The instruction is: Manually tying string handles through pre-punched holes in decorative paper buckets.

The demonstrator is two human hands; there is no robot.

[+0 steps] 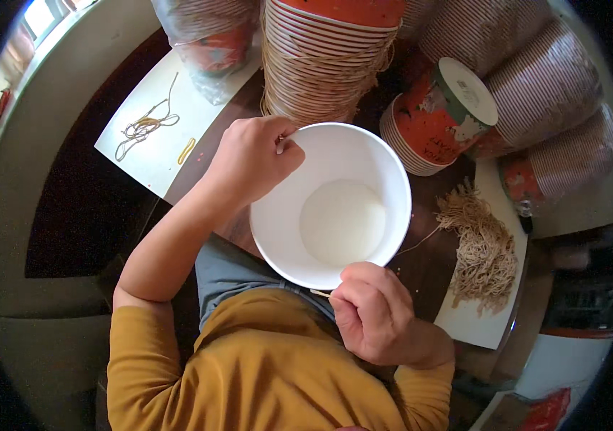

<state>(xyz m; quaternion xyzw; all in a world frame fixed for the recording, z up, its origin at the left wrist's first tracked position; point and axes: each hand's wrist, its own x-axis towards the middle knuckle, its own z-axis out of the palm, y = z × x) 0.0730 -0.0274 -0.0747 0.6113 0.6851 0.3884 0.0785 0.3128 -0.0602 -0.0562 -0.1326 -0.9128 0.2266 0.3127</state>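
A white-lined paper bucket (346,219) stands mouth up in front of me, nothing visible inside it. At its far left rim my left hand (256,158) is closed in a pinch, the thumb reaching just inside the rim. A small pale bit shows between those fingers, too small to name. My right hand (375,312) is closed at the near rim, pinching a piece of twine (319,293) whose short end sticks out to the left. Part of the near rim is hidden under the right hand.
A tall stack of buckets (328,61) with twine handles rises behind. Right of it stand orange-red upturned buckets (436,115) and wrapped stacks (544,79). A twine bundle (490,258) lies on a white sheet at right; loose cord (145,128) and a yellow rubber band (186,151) lie at left.
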